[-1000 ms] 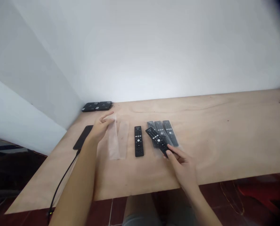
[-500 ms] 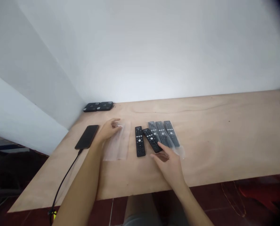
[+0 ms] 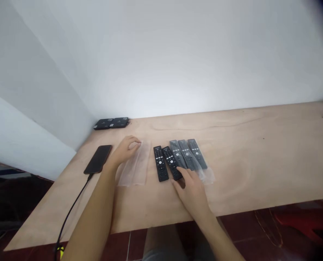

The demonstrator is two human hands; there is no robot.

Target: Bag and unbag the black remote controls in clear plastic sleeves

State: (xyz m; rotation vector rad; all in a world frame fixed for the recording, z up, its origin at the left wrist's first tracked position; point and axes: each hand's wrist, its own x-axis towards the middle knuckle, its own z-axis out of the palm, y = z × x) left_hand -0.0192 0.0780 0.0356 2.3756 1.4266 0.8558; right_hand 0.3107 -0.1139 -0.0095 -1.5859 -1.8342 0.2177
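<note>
Two bare black remote controls lie side by side on the table: the left remote (image 3: 160, 165) and a slightly slanted one (image 3: 171, 161). The fingers and thumb of my right hand (image 3: 192, 190) are closed around the lower end of the slanted remote. To its right lie three more remotes in clear plastic sleeves (image 3: 187, 154), partly overlapping it. My left hand (image 3: 125, 150) rests at the top of flat clear plastic sleeves (image 3: 135, 168), its fingers curved and apart from the thumb. Whether its fingertips touch the plastic is hard to see.
A phone (image 3: 98, 159) lies left of my left forearm, with a black cable (image 3: 73, 210) running off the table's front edge. Two black boxes (image 3: 119, 122) sit in the far left corner by the wall. The wooden table (image 3: 259, 156) extends right.
My right hand has shifted slightly left and turned the slanted remote straighter, more in line with the left one. My left hand's fingertips have drawn closer to its thumb.
</note>
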